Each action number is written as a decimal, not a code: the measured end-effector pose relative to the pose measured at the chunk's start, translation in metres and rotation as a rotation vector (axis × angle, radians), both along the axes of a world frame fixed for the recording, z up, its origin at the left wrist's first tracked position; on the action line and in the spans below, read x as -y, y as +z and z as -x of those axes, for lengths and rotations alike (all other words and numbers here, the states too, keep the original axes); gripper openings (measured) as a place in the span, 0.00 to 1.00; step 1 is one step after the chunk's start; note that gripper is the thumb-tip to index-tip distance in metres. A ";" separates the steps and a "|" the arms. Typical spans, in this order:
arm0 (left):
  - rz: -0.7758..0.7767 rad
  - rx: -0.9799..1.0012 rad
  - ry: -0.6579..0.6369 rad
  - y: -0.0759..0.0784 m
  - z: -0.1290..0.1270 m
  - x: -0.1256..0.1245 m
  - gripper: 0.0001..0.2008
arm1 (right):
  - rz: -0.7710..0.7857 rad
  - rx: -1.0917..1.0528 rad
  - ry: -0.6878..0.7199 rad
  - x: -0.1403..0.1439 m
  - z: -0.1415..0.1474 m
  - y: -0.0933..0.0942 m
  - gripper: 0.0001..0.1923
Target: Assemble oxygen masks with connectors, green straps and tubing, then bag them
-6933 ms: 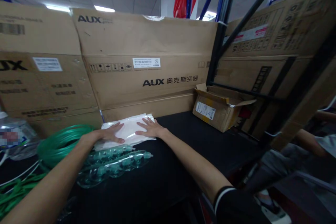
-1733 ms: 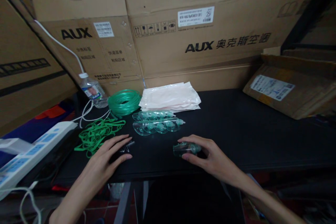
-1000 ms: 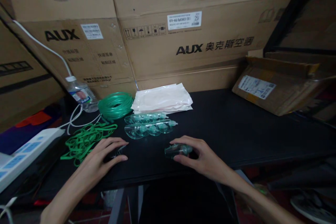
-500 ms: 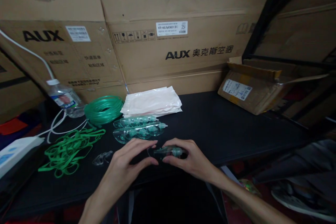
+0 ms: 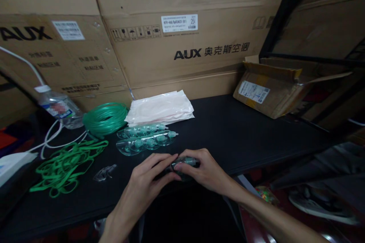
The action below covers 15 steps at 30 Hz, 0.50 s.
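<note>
Right half of black table bare: open passage up to small carton at far right. Far edge walled by large cartons. Left half crowded: bag stack, clear masks, tubing coil, green straps, bottle.

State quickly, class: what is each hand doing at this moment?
Left hand: closed on the clear mask piece, gripping its left end.
Right hand: closed on the same clear mask piece, fingers curled over it.
</note>
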<state>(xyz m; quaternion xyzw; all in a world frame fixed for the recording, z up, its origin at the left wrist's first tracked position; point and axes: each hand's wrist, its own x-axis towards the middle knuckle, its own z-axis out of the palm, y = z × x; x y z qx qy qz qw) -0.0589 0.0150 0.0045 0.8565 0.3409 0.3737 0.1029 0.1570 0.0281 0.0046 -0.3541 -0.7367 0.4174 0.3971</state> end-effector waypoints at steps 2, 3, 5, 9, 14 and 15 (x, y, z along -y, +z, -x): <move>-0.013 0.000 0.015 0.000 0.000 0.000 0.19 | 0.012 0.003 0.023 0.000 0.000 0.001 0.13; -0.012 0.003 0.020 0.001 0.000 0.000 0.19 | 0.015 0.004 0.039 0.000 0.000 0.002 0.13; -0.002 0.023 0.020 0.002 0.001 0.000 0.18 | 0.017 0.010 0.079 0.000 -0.001 0.004 0.13; 0.047 0.072 0.027 0.004 0.002 0.000 0.17 | 0.002 0.014 0.161 0.000 -0.003 0.008 0.14; 0.101 0.120 0.045 0.003 0.005 0.002 0.18 | -0.001 0.035 0.235 0.000 -0.005 0.011 0.14; 0.108 0.123 0.046 0.003 0.006 0.002 0.16 | 0.010 0.034 0.237 -0.001 -0.005 0.011 0.14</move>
